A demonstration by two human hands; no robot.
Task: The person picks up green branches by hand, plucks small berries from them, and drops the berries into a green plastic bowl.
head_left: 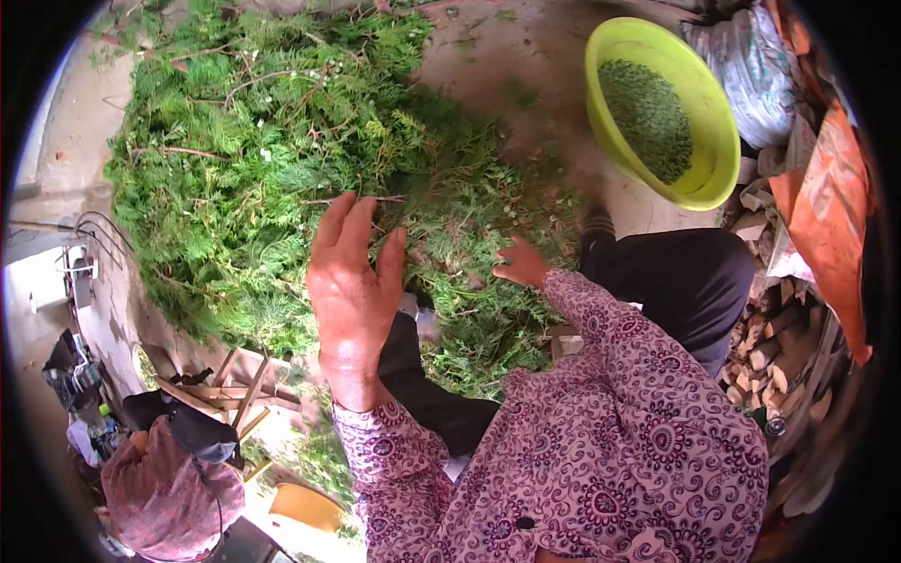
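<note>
My left hand is raised over the heap of cut green conifer branches, thumb apart from the fingers. A thin bare twig crosses at its fingertips; the hand does not appear closed on it. Lower over the nearer sprigs, my right hand reaches out from its patterned sleeve, smaller in view and with fingers apart. Nothing shows in its grasp. Both of my knees, in dark trousers, flank the sprigs.
A yellow-green basin at upper right holds many small grey-green pieces. Beyond it lie a white woven sack, orange sheeting and chopped firewood. At lower left are a wooden stool frame, an orange-yellow basin and reddish cloth.
</note>
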